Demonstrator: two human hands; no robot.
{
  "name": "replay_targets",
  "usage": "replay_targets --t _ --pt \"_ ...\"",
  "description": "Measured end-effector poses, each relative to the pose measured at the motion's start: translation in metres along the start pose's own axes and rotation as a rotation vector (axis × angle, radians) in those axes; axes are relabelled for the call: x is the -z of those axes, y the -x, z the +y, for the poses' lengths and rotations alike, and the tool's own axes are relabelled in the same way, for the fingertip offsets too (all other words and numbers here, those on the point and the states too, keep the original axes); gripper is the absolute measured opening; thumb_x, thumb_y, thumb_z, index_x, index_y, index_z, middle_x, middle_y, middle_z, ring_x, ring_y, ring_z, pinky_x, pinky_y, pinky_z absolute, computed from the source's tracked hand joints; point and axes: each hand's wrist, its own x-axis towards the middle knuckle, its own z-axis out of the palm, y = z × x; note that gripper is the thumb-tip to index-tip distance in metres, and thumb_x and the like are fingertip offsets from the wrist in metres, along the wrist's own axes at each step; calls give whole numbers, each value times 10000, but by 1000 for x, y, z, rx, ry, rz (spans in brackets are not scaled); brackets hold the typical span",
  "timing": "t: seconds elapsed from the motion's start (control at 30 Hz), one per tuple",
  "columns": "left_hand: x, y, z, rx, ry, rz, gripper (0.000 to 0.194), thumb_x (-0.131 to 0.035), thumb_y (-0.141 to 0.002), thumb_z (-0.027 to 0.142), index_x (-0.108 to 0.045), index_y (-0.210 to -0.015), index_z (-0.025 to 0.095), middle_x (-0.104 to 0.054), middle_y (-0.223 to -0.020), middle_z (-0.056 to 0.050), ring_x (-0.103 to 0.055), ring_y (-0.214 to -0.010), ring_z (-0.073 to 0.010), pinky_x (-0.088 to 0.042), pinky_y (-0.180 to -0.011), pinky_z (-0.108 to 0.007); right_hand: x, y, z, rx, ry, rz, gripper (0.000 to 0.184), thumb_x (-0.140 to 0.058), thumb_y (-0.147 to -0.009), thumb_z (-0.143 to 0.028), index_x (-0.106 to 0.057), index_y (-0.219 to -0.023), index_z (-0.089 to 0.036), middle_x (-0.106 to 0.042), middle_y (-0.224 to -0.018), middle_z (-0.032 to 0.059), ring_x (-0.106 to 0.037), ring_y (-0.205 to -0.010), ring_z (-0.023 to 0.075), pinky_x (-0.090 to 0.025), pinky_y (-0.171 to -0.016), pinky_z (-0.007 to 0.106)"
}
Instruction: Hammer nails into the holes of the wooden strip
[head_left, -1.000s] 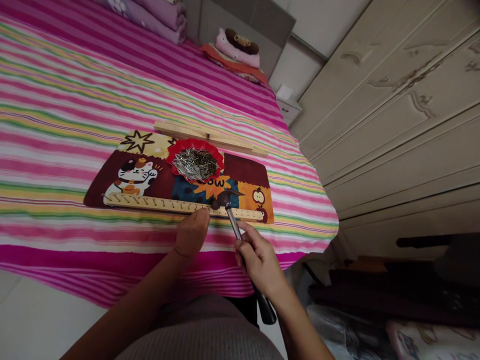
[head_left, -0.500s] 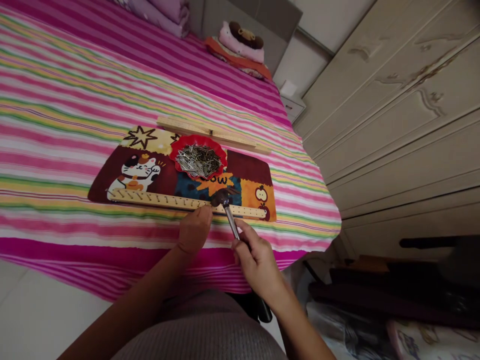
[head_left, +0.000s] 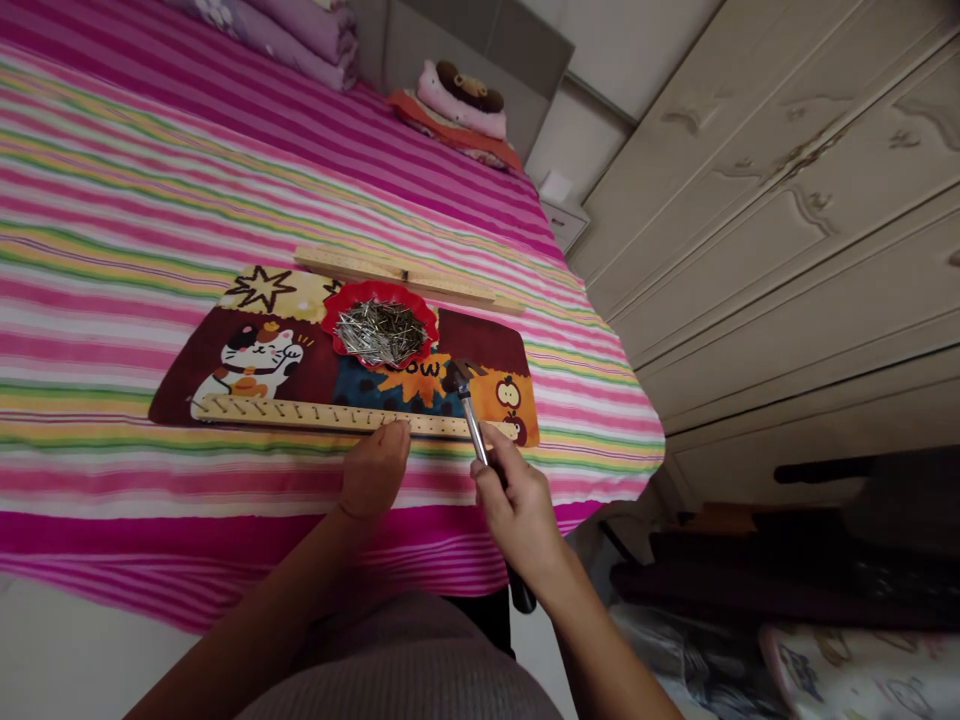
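Note:
In my right hand [head_left: 521, 500] is a hammer [head_left: 471, 425], gripped partway along its shaft. The dark hammer head is raised just above and to the right of my left fingertips. My left hand [head_left: 375, 465] is closed in a pinch at the near edge of a narrow wooden strip [head_left: 442, 426]; anything between its fingers is hidden. A row of nails [head_left: 281, 410] stands in the strip from its left end to about my left hand, several of them leaning. Small holes dot the strip's right part. Beyond it, a red scalloped bowl [head_left: 330, 325] holds a heap of loose nails [head_left: 379, 332].
The strip and bowl rest on a patterned mat [head_left: 487, 335] with a cat picture. Behind the bowl lie more wooden strips [head_left: 352, 265]. All of this is on a bed with a striped cover [head_left: 112, 330]. A cream wardrobe [head_left: 750, 250] stands on the right.
The hammer head has lifted away from the strip beside my left fingers and moved slightly right. My left hand stays pinched at the strip. The whole view has shifted a little.

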Motion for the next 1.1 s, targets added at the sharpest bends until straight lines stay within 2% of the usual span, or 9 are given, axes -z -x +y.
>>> replay_targets --t 0.2,0.3,0.43,0.57,0.67,0.73,0.9,1.0,1.1 --pt "0 8 -3 -140 50 184 217 -455 -920 231 -593 -1075 165 -717 -954 -83 -662 -769 -169 -445 -640 -276 -5 -59 51 -110 386 41 501 -422 -835 -163 -507 -1319 -65 -631 -1173 183 -600 -1064 252 -478 -919 383" --pt "6 22 -9 -167 64 180 269 -483 -911 236 -547 -1163 168 -721 -959 -73 -673 -793 -167 -469 -680 -268 -7 -85 63 -184 565 -16 528 -418 -820 -114 -483 -1341 -64 -605 -1203 196 -597 -1051 254 -471 -906 369" --pt "18 46 -32 -189 23 130 192 -488 -904 213 -552 -1081 177 -706 -846 -41 -651 -710 -155 -471 -640 -262 -11 -103 68 -235 710 -89 532 -369 -839 -67 -465 -1362 -61 -613 -1135 199 -607 -971 252 -466 -832 339" --pt "29 61 -63 -183 12 114 141 -461 -903 197 -567 -996 190 -681 -820 -47 -631 -744 -181 -491 -702 -301 -15 -103 71 -165 808 -136 551 -390 -812 -30 -480 -1354 -68 -635 -1045 187 -579 -974 262 -424 -858 350" --pt "33 68 -76 -197 41 107 136 -460 -895 185 -575 -965 190 -669 -820 -56 -618 -765 -189 -494 -724 -313 -19 -102 62 -116 862 -106 453 -464 -806 -78 -575 -1245 -72 -622 -1072 204 -541 -987 295 -393 -872 401" --pt "32 71 -79 -208 46 94 143 -465 -885 162 -578 -969 186 -674 -834 -61 -616 -766 -190 -491 -727 -323 -28 -107 48 -14 814 -79 324 -479 -843 -142 -642 -1122 -112 -611 -1108 184 -520 -996 287 -382 -878 403" --pt "25 76 -79 -201 51 43 165 -488 -860 128 -595 -967 192 -688 -863 -56 -622 -759 -188 -478 -725 -344 -72 -144 0 273 600 -158 256 -429 -928 -211 -669 -1011 -184 -632 -1028 85 -520 -948 211 -383 -860 313" --pt "23 78 -80 -180 80 34 176 -494 -851 125 -603 -971 192 -688 -862 -53 -623 -764 -182 -477 -725 -339 -102 -169 -20 325 619 -247 263 -436 -937 -234 -675 -1046 -212 -633 -1036 77 -527 -960 210 -378 -858 313" --pt "24 78 -81 -173 91 32 183 -502 -842 118 -605 -971 198 -685 -855 -49 -619 -758 -183 -471 -707 -335 -121 -183 -26 300 704 -328 271 -458 -923 -239 -676 -1083 -232 -629 -1051 93 -543 -964 226 -387 -838 330"
